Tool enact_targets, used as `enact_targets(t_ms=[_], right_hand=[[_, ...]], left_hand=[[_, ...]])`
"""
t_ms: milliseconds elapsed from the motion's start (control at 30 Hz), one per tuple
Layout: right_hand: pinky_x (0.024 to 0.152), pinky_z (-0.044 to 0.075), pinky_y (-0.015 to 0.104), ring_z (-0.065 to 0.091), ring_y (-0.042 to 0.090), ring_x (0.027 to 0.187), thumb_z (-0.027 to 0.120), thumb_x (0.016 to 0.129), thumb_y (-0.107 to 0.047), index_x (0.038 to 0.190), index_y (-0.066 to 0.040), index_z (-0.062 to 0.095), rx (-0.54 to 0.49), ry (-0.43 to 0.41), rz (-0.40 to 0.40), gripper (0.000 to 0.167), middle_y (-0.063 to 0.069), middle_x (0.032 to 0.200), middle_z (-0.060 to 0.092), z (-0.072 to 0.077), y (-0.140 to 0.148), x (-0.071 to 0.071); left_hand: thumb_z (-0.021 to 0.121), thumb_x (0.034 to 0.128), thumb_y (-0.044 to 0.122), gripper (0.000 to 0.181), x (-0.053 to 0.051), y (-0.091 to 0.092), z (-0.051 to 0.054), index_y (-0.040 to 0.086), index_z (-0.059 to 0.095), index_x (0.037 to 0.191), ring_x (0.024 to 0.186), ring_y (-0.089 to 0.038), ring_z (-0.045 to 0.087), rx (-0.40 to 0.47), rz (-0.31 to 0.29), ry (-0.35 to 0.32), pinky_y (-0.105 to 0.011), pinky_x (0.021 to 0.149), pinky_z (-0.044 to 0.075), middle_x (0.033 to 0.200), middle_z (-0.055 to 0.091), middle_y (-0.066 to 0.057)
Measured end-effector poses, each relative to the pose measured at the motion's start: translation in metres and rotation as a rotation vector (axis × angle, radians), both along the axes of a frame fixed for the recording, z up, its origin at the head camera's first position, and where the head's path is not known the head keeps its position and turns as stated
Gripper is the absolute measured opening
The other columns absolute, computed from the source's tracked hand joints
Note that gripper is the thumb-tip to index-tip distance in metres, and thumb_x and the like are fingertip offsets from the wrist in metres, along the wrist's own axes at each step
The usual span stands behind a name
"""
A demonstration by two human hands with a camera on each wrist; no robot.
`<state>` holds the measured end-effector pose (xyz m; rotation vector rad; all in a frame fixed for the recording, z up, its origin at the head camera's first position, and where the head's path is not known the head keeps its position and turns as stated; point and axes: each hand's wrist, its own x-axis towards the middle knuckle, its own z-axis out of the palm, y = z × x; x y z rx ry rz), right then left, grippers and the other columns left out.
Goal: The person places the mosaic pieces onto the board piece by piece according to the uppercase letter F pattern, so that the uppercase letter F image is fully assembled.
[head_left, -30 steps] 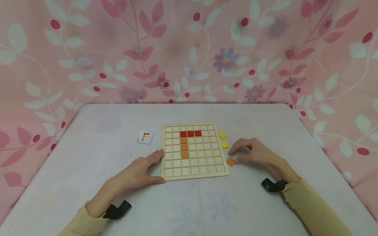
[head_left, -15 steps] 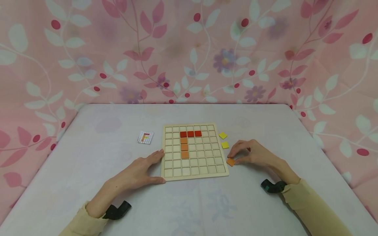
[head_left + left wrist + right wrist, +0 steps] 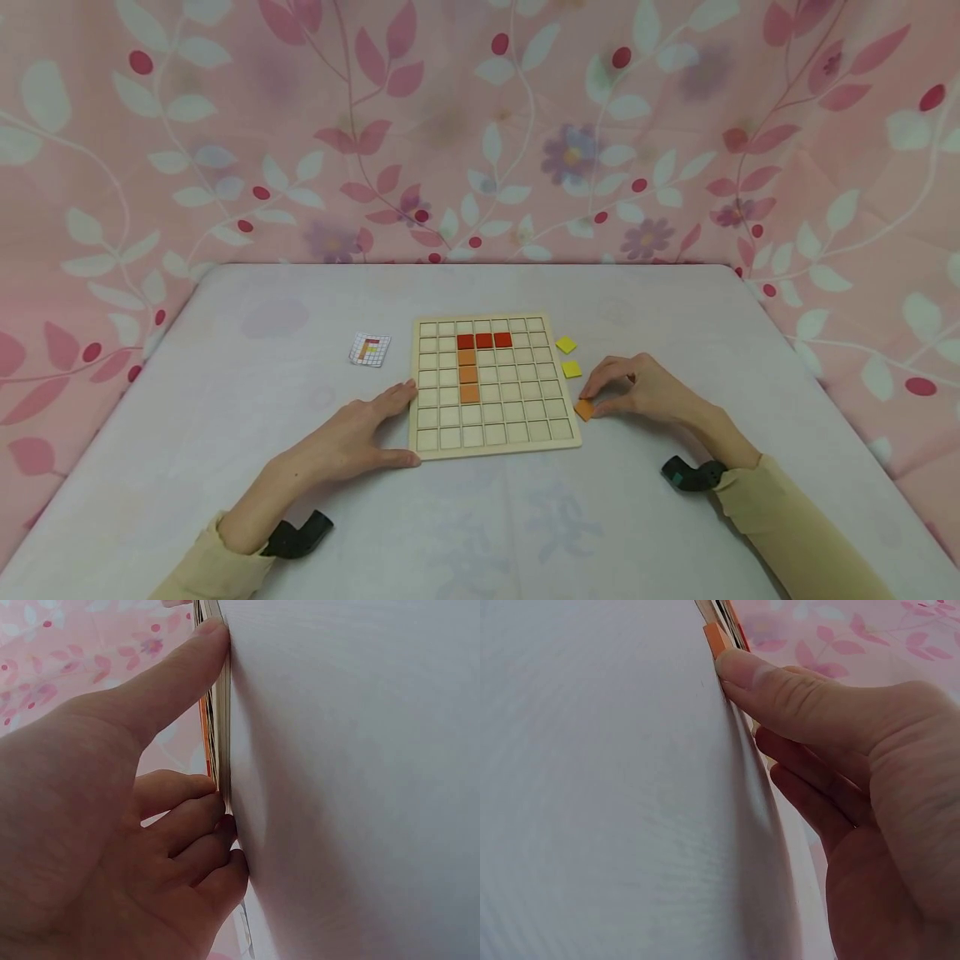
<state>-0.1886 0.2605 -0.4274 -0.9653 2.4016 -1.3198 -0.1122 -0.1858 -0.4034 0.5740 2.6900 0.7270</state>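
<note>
A wooden grid board (image 3: 514, 411) lies flat on the table, with a row of three red tiles (image 3: 483, 341) and three orange tiles (image 3: 468, 374) in a column below the leftmost red one. My left hand (image 3: 341, 437) rests at the board's left edge, thumb and fingertips touching its side, as the left wrist view also shows. Beside the board's right edge my right hand (image 3: 645, 387) pinches a loose orange tile (image 3: 583, 409) between thumb and finger. In the right wrist view the thumb lies against that tile (image 3: 717, 639); the other fingers are partly hidden.
Two yellow tiles, an upper yellow tile (image 3: 566, 344) and a lower yellow tile (image 3: 572, 369), lie right of the board. A small pattern card (image 3: 370, 350) with a coloured grid drawing sits left of it. Pink floral cloth (image 3: 480, 125) hangs behind the white-covered table (image 3: 300, 300).
The right hand's fingers have closed onto the loose orange tile, which has shifted very slightly left. My left hand and the board have stayed put.
</note>
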Motion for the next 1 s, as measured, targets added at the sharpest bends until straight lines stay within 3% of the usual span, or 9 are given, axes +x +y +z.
enact_targets(t_ms=[267, 500, 700, 867, 1000], right_hand=[[0.096, 0.045, 0.018, 0.065, 0.017, 0.102, 0.087, 0.074, -0.013, 0.095, -0.016, 0.079, 0.001, -0.003, -0.006, 0.023, 0.001, 0.099, 0.074, 0.002, -0.001, 0.001], [0.100, 0.040, 0.025, 0.065, 0.009, 0.100, 0.089, 0.073, -0.025, 0.091, -0.025, 0.078, 0.070, 0.070, -0.137, 0.021, -0.008, 0.097, 0.074, 0.012, -0.006, 0.002], [0.101, 0.040, 0.030, 0.064, 0.009, 0.102, 0.089, 0.074, -0.029, 0.093, -0.026, 0.078, 0.038, 0.082, -0.174, 0.022, -0.008, 0.097, 0.074, 0.019, -0.027, -0.002], [0.107, 0.038, 0.044, 0.063, 0.010, 0.104, 0.089, 0.073, -0.030, 0.093, -0.027, 0.079, 0.031, 0.104, -0.187, 0.023, -0.012, 0.095, 0.073, 0.018, -0.052, -0.002], [0.102, 0.042, 0.043, 0.063, 0.010, 0.099, 0.090, 0.072, -0.029, 0.090, -0.025, 0.079, 0.013, 0.125, -0.174, 0.021, -0.011, 0.092, 0.073, 0.015, -0.071, -0.003]], left_hand=[[0.080, 0.0794, 0.051, 0.098, 0.001, 0.000, 0.001, 0.010, 0.035, 0.156, 0.147, -0.034, 0.035, 0.001, 0.002, 0.002, -0.061, 0.113, 0.032, 0.162, 0.034, -0.010], [0.081, 0.0793, 0.051, 0.098, 0.001, 0.000, 0.001, 0.010, 0.035, 0.156, 0.148, -0.033, 0.033, 0.003, 0.000, -0.001, -0.057, 0.114, 0.032, 0.162, 0.033, -0.009], [0.081, 0.0793, 0.050, 0.098, 0.001, 0.001, 0.002, 0.009, 0.035, 0.156, 0.147, -0.033, 0.034, -0.001, 0.000, 0.000, -0.058, 0.113, 0.033, 0.162, 0.033, -0.009], [0.080, 0.0795, 0.051, 0.099, 0.000, 0.001, 0.001, 0.009, 0.034, 0.156, 0.147, -0.034, 0.034, 0.002, -0.002, -0.001, -0.059, 0.113, 0.033, 0.161, 0.034, -0.011], [0.080, 0.0794, 0.051, 0.099, 0.000, 0.001, 0.001, 0.009, 0.034, 0.156, 0.147, -0.034, 0.034, 0.002, 0.003, 0.000, -0.060, 0.113, 0.033, 0.161, 0.034, -0.011]])
